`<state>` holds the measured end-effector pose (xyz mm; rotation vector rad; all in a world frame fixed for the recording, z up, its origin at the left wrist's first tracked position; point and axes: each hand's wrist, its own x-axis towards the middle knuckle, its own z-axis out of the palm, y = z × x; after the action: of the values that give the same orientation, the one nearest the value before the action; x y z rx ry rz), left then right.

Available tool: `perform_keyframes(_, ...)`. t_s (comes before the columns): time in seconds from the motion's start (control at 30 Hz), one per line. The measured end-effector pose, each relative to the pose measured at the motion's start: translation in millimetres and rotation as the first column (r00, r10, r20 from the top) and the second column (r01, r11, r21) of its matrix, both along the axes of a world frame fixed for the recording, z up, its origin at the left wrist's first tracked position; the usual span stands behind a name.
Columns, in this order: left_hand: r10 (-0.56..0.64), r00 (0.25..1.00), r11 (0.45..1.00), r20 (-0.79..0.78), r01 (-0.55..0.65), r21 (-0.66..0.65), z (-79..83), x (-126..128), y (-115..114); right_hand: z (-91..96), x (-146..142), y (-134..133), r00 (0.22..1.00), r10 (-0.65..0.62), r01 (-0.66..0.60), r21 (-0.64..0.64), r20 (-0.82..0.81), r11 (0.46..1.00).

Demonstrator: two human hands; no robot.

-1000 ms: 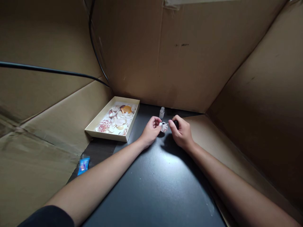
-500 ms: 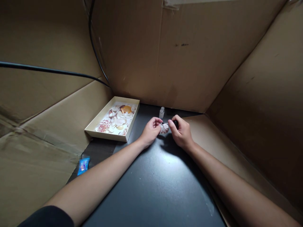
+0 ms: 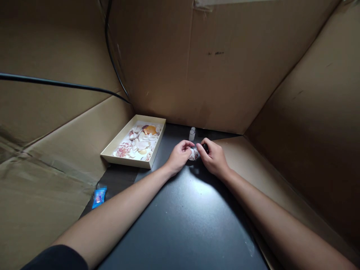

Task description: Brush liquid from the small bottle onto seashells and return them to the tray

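My left hand is closed on a small fan-shaped seashell, white with reddish-brown streaks, pinched at its edge between thumb and fingers. My right hand, fingers curled, grips a short black object that looks like a bottle cap or dropper top. Its tip lies close to the shell; whether the two touch I cannot tell. A small clear bottle with a pale label stands upright just beyond my hands.
To the left, a shallow cream box contains several shells. A blue wrapped packet lies near my left forearm on the dark tabletop. Cardboard walls surround the work area, and a black cable crosses the upper left.
The seashell has turned and shifted slightly left and down in my left hand. My right hand has moved a little left with the black object, nearer the shell.
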<state>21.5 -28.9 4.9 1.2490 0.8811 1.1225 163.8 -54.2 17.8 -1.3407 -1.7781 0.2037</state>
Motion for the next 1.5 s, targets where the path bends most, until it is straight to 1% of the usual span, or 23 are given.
perform_keyframes(0.1, 0.020, 1.000, 1.000, 0.008, -0.019, -0.018, 0.1, 0.6, 0.0, 0.9, 0.1, -0.9, 1.000, 0.001, -0.001, 0.008, -0.010, 1.000)
perform_keyframes(0.23, 0.024, 1.000, 1.000, 0.009, -0.024, -0.006, 0.4, 0.2, 0.1, 1.8, -0.1, -1.8, 0.999, 0.011, -0.010, 0.042, -0.038, 0.999)
perform_keyframes(0.4, 0.001, 1.000, 1.000, -0.005, -0.001, -0.004, 3.6, -0.5, -0.8, 0.6, 0.2, -0.7, 1.000, 0.008, -0.008, 0.001, -0.008, 1.000)
perform_keyframes(0.77, -0.001, 1.000, 1.000, -0.002, 0.001, 0.001, 6.6, -1.5, -2.6, 0.4, 0.5, -0.2, 1.000, 0.008, -0.008, 0.004, -0.016, 1.000)
perform_keyframes(0.87, 0.001, 1.000, 1.000, -0.002, -0.001, 0.005, 5.6, -1.3, -2.1, -0.5, 1.4, -0.1, 0.999, 0.033, -0.032, 0.025, -0.036, 0.999)
perform_keyframes(0.97, 0.002, 1.000, 1.000, -0.004, -0.002, 0.021, 3.8, -1.4, -1.4, -0.9, 1.8, -0.7, 0.995, 0.072, -0.066, 0.078, -0.073, 0.995)
perform_keyframes(1.03, 0.005, 1.000, 0.999, -0.008, -0.004, 0.033, 2.8, -1.8, -1.0, -1.0, 1.7, -0.8, 0.994, 0.088, -0.082, 0.088, -0.064, 0.993)
perform_keyframes(1.2, 0.002, 0.999, 0.999, -0.039, 0.000, 0.040, 4.1, -2.1, -0.9, -1.1, 1.6, 0.1, 0.999, 0.047, -0.046, 0.035, -0.018, 0.998)
perform_keyframes(1.37, 0.005, 0.999, 1.000, -0.036, -0.005, 0.005, 7.3, -1.4, -1.9, 0.0, 1.4, -0.6, 0.997, 0.058, -0.055, 0.078, -0.041, 0.995)
perform_keyframes(1.5, 0.005, 1.000, 1.000, -0.025, -0.005, -0.007, 7.0, -1.3, -2.1, 0.7, 1.0, -1.2, 0.999, 0.039, -0.038, 0.063, -0.020, 0.997)
